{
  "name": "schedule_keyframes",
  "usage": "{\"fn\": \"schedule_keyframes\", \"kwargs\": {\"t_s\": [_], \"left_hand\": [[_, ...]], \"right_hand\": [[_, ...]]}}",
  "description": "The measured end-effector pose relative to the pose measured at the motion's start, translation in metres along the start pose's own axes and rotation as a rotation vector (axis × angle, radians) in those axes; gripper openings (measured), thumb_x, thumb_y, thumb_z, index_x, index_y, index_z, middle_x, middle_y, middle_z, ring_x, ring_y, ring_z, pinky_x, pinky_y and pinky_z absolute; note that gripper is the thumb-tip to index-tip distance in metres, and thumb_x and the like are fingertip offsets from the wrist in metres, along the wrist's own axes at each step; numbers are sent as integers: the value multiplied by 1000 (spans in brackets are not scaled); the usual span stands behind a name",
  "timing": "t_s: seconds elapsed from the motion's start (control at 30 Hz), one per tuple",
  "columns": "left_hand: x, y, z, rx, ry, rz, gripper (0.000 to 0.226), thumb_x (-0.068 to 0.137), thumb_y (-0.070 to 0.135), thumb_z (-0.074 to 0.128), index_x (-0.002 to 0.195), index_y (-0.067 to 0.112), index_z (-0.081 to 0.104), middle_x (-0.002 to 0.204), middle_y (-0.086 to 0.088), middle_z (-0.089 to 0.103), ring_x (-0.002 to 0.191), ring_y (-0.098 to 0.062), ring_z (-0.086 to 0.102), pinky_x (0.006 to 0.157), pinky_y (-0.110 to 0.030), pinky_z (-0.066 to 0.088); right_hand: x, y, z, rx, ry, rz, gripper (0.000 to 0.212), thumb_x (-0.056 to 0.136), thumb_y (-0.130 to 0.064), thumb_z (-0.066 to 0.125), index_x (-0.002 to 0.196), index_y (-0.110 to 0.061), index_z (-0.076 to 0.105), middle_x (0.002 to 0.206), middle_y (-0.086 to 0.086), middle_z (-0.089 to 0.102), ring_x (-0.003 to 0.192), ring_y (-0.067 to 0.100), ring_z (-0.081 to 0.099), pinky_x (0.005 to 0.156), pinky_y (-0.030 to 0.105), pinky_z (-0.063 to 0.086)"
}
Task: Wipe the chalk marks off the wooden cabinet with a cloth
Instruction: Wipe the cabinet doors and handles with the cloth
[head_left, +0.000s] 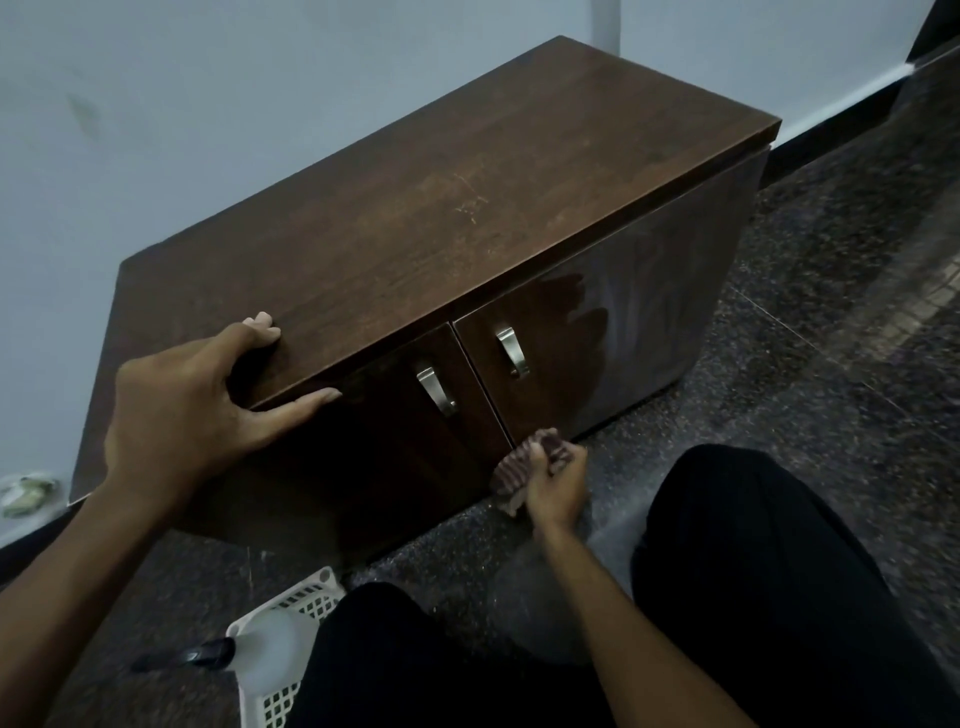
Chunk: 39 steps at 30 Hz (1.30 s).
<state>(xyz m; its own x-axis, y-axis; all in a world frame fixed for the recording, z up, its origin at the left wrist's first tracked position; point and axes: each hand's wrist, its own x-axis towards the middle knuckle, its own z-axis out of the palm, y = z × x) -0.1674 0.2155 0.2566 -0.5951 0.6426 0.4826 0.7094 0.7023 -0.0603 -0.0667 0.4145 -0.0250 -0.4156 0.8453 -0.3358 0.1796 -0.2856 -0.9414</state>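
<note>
A low dark wooden cabinet (415, 218) with two doors and metal handles stands against the wall. Faint pale scratch-like marks (470, 200) show on its top, and a smeared whitish haze (618, 306) covers the right door. My left hand (192, 395) grips the front left edge of the top, fingers on the top and thumb under the edge. My right hand (553, 480) is closed around a bunched brownish striped cloth (524, 462) low at the bottom edge of the right door, near the floor.
A white plastic lattice basket (291, 654) with a translucent container and a dark-handled tool sits on the speckled dark floor at my left knee. My dark-trousered legs (753, 571) fill the foreground. A crumpled pale object (23, 493) lies by the wall, left.
</note>
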Motion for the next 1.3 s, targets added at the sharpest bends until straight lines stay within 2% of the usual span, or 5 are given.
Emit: {"fn": "schedule_keyframes", "kwargs": {"t_s": [0.13, 0.43, 0.83, 1.13, 1.3], "left_hand": [[0, -2, 2, -2, 2, -5, 70, 75, 69, 68, 111, 9, 71, 122, -2, 68, 104, -24, 71, 84, -44, 59], [-3, -4, 5, -20, -27, -46, 74, 74, 72, 65, 116, 11, 68, 129, 1, 63, 109, -17, 64, 94, -38, 52], [-4, -20, 16, -90, -59, -63, 79, 73, 80, 63, 119, 15, 64, 131, -3, 66, 116, -23, 67, 97, -51, 54], [-6, -13, 13, -69, -34, -49, 77, 73, 76, 65, 116, 13, 67, 127, -3, 67, 111, -24, 69, 93, -50, 56], [-9, 3, 7, -3, -51, -52, 74, 72, 73, 62, 112, 11, 70, 125, 2, 66, 104, -19, 68, 85, -36, 52]], "right_hand": [[37, -26, -9, 188, 264, 158, 30, 95, -25, 64, 112, -2, 56, 103, 9, 63, 94, 21, 61, 72, 19, 44], [-24, -68, 11, 121, 243, -311, 46, 90, -28, 71, 129, -7, 57, 118, -2, 54, 102, -8, 54, 87, 2, 41], [39, -51, -13, 304, 319, 172, 8, 86, -19, 75, 93, -18, 72, 93, -1, 72, 87, 14, 68, 85, 45, 59], [2, -108, -14, 118, 361, -315, 31, 83, -29, 78, 111, -19, 70, 107, -5, 71, 102, 5, 64, 89, 19, 49], [31, -79, -31, 175, 384, -15, 24, 81, -29, 79, 100, -15, 74, 94, -2, 73, 93, 17, 68, 85, 32, 54]]}}
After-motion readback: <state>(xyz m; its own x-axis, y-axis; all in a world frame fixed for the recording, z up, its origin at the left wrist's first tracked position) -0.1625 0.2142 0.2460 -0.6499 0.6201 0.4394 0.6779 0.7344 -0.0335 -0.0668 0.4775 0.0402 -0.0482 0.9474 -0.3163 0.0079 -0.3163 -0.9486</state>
